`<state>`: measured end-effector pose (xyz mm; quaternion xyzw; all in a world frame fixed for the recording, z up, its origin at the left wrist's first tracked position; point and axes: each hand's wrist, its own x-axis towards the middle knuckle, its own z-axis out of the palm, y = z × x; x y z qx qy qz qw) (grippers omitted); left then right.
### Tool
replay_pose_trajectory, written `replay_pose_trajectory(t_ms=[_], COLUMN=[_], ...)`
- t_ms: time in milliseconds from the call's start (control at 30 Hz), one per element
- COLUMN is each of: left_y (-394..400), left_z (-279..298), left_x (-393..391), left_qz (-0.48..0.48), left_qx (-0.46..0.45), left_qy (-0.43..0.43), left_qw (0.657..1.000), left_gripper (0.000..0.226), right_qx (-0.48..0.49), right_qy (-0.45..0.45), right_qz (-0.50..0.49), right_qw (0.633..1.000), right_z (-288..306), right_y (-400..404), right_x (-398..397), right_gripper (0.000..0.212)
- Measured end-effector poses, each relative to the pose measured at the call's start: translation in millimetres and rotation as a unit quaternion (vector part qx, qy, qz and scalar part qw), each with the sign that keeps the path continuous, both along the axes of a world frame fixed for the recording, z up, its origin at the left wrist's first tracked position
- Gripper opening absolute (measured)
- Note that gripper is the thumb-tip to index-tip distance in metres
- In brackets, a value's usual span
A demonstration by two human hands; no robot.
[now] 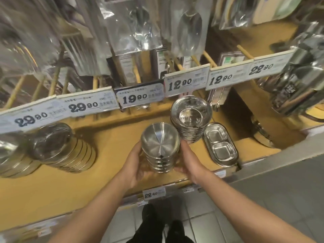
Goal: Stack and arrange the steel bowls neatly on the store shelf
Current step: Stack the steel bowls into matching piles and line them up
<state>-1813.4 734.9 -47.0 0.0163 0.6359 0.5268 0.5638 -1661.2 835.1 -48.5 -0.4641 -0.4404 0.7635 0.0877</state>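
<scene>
A stack of several small steel bowls (160, 146) sits in the middle of the yellow wooden shelf (108, 137). My left hand (135, 165) cups its left side and my right hand (188, 162) cups its right side, fingers curled round the lower bowls. Just behind and to the right, touching or nearly touching, stands a taller stack of shallow steel bowls (191, 118). The bottom of the held stack is hidden by my hands.
A stack of two-compartment steel trays (220, 144) lies right of the bowls. Leaning stacks of round lidded tins (66, 149) fill the left of the shelf. Price tags (140, 98) line the upper rail, with bagged utensils hanging above. Steel items (296, 88) stand at the right.
</scene>
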Motion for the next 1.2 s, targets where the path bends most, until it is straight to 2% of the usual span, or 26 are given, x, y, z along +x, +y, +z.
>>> replay_pose_trajectory(t_ms=[200, 367, 533, 667, 933, 1067, 1200], left_y=[2, -2, 2, 7, 15, 21, 24], left_z=[-9, -4, -1, -6, -11, -12, -13], left_x=[-12, -49, -83, -95, -96, -91, -90], left_qz=[0.041, 0.052, 0.043, 0.031, 0.022, 0.011, 0.009], left_qx=[0.010, 0.016, 0.019, 0.016, 0.015, 0.019, 0.016], left_qy=[0.009, 0.040, 0.062, 0.065, 0.049, 0.041, 0.044], left_qw=[0.999, 0.998, 0.997, 0.997, 0.998, 0.999, 0.999], left_gripper=[0.050, 0.045, 0.053, 0.045, 0.049, 0.048, 0.049], right_qx=[-0.006, 0.019, 0.057, 0.051, 0.068, 0.065, 0.059], right_qy=[0.006, 0.017, 0.029, 0.019, 0.022, 0.006, 0.003], right_qz=[-0.005, 0.020, 0.051, 0.056, 0.059, 0.054, 0.051], right_qw=[1.000, 0.999, 0.997, 0.997, 0.996, 0.996, 0.997], right_z=[-8, -3, 2, -3, -7, -6, -8], right_y=[3, 8, 15, 22, 30, 36, 36], right_x=[-22, -61, -100, -114, -113, -108, -106], right_gripper=[0.052, 0.045, 0.032, 0.034, 0.036, 0.061, 0.072])
